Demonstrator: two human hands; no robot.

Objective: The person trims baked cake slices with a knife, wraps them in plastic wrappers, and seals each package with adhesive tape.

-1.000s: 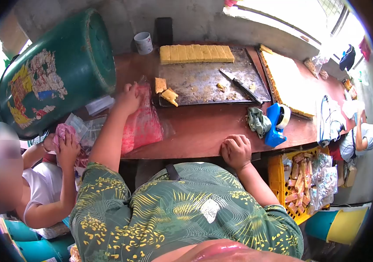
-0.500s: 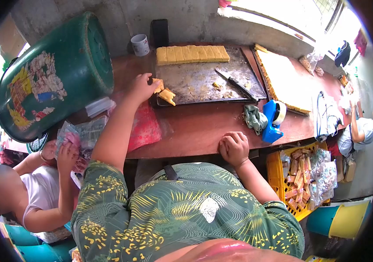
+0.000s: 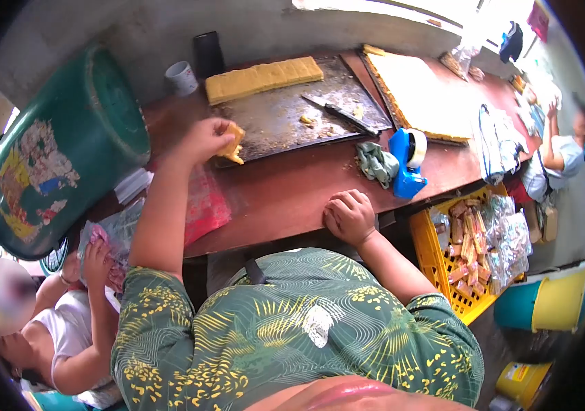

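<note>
My left hand (image 3: 208,140) pinches a yellow piece of cake (image 3: 235,142) with a ragged edge, over the near-left corner of a dark baking tray (image 3: 265,130). Whether it is one piece or two pressed together I cannot tell. My right hand (image 3: 349,216) rests as a loose fist at the table's front edge, with nothing visible in it. Along the tray's far side lies a scored strip of yellow cake (image 3: 265,79). A knife (image 3: 340,114) with a black handle lies across the tray's right part, near some crumbs (image 3: 307,120).
Right of the tray are a large cake slab (image 3: 419,96), a blue tape dispenser (image 3: 409,168) and a grey-green cloth (image 3: 376,164). A green tub (image 3: 66,151) lies at left beside a co-worker (image 3: 73,322) handling plastic bags. A yellow crate (image 3: 436,257) holds packed pieces.
My left hand has closed on the cake at the tray corner and raised it slightly. My right hand stays at the table edge. The whole view has shifted and tilted.
</note>
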